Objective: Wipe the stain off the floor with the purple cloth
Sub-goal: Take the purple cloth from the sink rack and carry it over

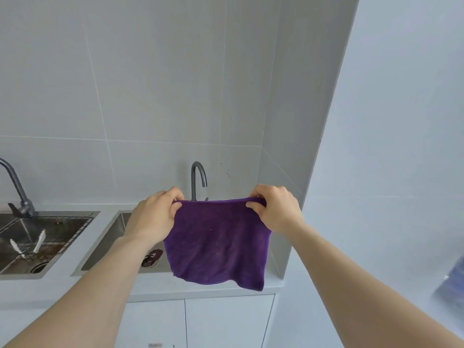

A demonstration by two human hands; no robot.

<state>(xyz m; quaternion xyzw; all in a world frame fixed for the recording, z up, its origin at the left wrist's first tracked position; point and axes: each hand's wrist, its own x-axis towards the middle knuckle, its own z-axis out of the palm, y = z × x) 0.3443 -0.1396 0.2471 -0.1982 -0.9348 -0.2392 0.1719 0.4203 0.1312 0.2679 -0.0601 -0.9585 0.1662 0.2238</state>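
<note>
The purple cloth (217,244) hangs spread out flat in front of me, above the right-hand sink. My left hand (155,217) pinches its top left corner and my right hand (275,212) pinches its top right corner. The cloth's lower edge droops down over the counter's front edge. No floor stain shows in this view; only a small dark mark sits at the bottom edge of the frame, too small to tell what it is.
A grey faucet (198,178) rises behind the cloth over the right sink (113,237). A second sink (75,222) with a wire rack and tongs lies at left, with its own faucet (17,189). White cabinet doors (226,320) are below; a white wall (389,146) stands at right.
</note>
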